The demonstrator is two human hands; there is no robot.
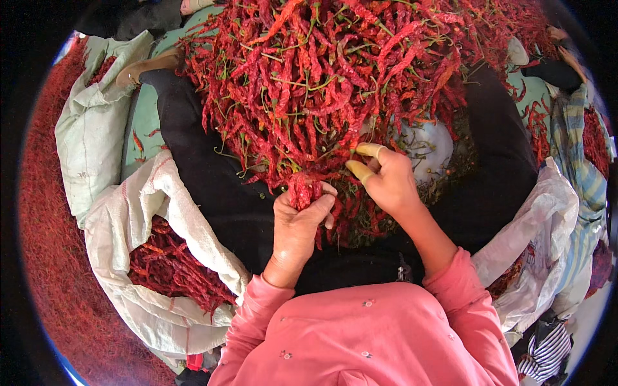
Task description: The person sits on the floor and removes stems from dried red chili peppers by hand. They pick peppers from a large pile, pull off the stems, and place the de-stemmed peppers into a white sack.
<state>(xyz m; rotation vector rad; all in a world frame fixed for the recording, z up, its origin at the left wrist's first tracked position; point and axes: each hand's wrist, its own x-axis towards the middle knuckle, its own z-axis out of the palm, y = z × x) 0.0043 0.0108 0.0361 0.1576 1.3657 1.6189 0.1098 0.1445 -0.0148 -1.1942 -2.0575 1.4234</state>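
A large heap of dried red chili peppers [309, 82], many with green stems, lies between my legs. My left hand [300, 219] is closed around a bunch of red chilies [303, 191] just below the heap's near edge. To its right, my right hand [388, 176] has yellow coverings on the thumb and index finger; these two fingertips sit a little apart at a chili's stem end at the edge of the heap. Whether they grip it, I cannot tell. Loose green stems [420, 144] lie on a pale surface just beyond my right hand.
At the left, an open white woven sack [111, 260] holds red chilies, with a fuller sack [89, 130] behind it. Another white sack [550, 207] stands at the right beside a striped cloth [574, 159]. Chilies spread across the far left floor [58, 241]. Part of another person [572, 60] shows at upper right.
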